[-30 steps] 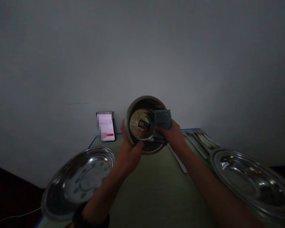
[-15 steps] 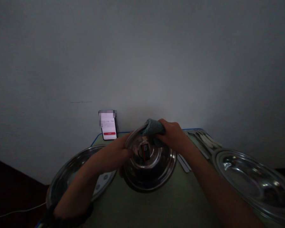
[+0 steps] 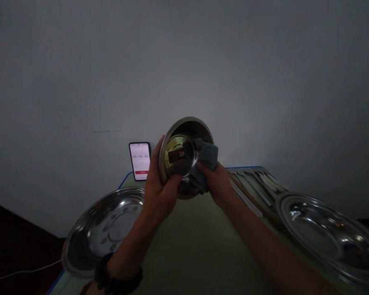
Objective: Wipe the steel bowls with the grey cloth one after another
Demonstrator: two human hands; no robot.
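Observation:
A shiny metal bowl is held up above the table, tilted so that its underside with a dark red-and-black label faces me. My left hand is closed around the bowl's left edge, the thumb lying across the metal. In my right hand is a folded grey-blue cloth, pinched and pressed against the bowl's right side. Part of the bowl's lower right is covered by the cloth and fingers.
On the green table stands a large metal basin at left and another basin at right. Several knives and utensils lie back right. A phone showing a timer leans against the wall.
The bowl has been raised and turned, its label now rotated. My left hand has shifted to the bowl's near left edge, and the cloth has moved from the top rim to the right side.

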